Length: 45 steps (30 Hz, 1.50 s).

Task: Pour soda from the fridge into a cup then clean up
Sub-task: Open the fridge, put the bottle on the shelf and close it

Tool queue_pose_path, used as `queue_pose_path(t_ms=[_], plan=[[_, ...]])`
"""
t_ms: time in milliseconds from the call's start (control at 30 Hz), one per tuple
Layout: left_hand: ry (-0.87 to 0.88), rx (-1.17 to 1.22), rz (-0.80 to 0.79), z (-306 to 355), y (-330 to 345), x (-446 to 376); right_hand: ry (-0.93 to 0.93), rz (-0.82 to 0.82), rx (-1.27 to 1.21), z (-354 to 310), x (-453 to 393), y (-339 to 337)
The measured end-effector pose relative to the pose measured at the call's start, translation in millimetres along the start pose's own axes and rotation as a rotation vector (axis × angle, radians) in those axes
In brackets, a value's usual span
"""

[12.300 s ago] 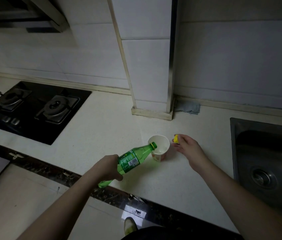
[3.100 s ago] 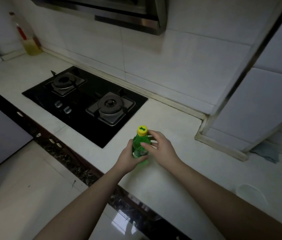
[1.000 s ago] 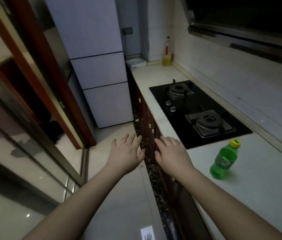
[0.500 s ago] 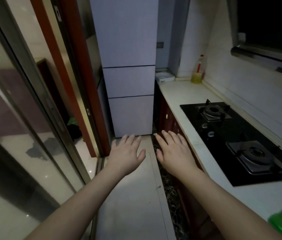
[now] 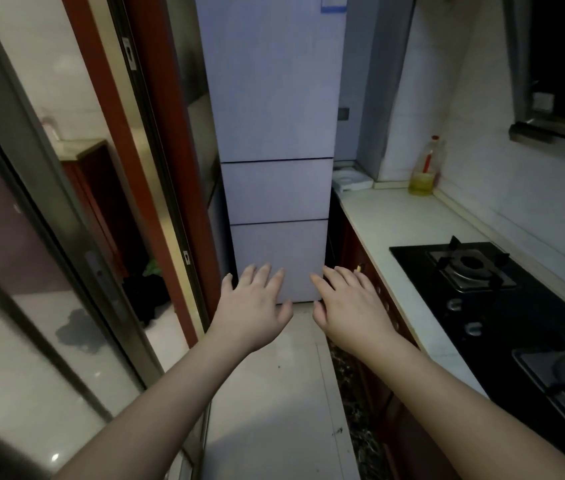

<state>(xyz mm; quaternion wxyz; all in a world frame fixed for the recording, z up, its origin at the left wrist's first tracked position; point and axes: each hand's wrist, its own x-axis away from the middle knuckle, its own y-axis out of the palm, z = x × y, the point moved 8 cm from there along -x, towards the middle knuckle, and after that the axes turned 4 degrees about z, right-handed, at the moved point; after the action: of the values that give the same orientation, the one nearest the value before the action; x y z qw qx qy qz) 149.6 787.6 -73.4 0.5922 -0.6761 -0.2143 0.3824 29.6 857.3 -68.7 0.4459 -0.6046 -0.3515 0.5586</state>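
Note:
A tall pale fridge (image 5: 274,133) with three closed door panels stands straight ahead at the end of the narrow kitchen aisle. My left hand (image 5: 253,306) and my right hand (image 5: 352,306) are both stretched out in front of me, palms down, fingers spread, holding nothing. They hover at the height of the fridge's lowest panel, some way short of it. The green soda bottle and the cup are out of view.
A white counter (image 5: 388,223) runs along the right with a black gas hob (image 5: 503,306) set in it. An oil bottle (image 5: 425,168) stands at the counter's far end. Sliding glass doors with a red-brown frame (image 5: 156,161) line the left. Dark cabinets sit under the counter.
The view has swung further left and up toward the fridge, which looks closer. The green bottle has dropped out of the frame at the lower right. Both hands stay open and empty.

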Motion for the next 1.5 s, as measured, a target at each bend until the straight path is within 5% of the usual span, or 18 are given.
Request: queue_pose_path(t_ms=[167,567,1500], plan=[[0.024,-0.037,-0.086,-6,8,-76,-0.025,-0.018,-0.025,35,-74,15],[-0.085,-0.068,-0.017,-44,19,-237,-0.103,-0.006,-0.033,100,-246,49],[-0.059,-0.023,0.121,-272,92,-552,-0.081,-0.003,0.016,73,-617,173]])
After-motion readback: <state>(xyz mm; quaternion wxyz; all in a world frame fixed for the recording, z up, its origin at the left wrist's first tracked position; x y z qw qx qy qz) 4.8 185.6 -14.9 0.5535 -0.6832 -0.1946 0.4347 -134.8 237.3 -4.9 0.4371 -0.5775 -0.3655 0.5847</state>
